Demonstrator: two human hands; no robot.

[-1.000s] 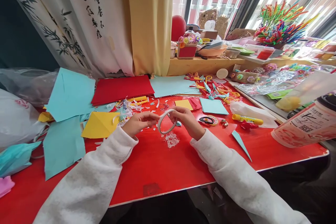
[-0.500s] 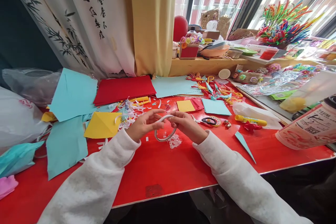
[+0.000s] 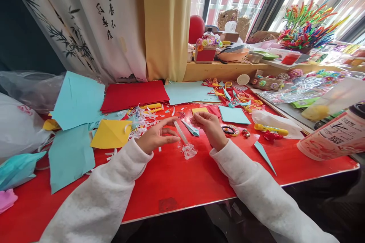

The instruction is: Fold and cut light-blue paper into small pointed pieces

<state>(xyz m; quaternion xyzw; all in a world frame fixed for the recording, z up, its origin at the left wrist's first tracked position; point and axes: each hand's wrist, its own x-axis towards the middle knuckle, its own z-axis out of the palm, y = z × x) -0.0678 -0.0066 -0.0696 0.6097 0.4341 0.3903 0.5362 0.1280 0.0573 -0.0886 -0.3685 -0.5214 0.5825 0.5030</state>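
Note:
My left hand (image 3: 158, 135) is over the middle of the red table, thumb and fingers curved around a narrow whitish band (image 3: 180, 132). That band looks like a thin tape roll turned edge-on. To its right, my right hand (image 3: 209, 126) is raised with thumb and fingertips pinched together; whatever lies between them is too small to make out. A folded light blue paper piece (image 3: 192, 129) rests on the table between the hands. Crumpled clear-white scraps (image 3: 189, 152) are just below the band.
Yellow paper (image 3: 111, 133) and blue sheets (image 3: 71, 157) lie to the left, red sheets (image 3: 135, 96) at the back. On the right are blue squares (image 3: 234, 115), a yellow glue stick (image 3: 270, 129), a pointed blue paper piece (image 3: 265, 156) and a large pink cup (image 3: 330, 134).
The tape roll has turned from a visible ring to edge-on. My right hand has moved off it to the right and up, uncovering the folded blue paper behind.

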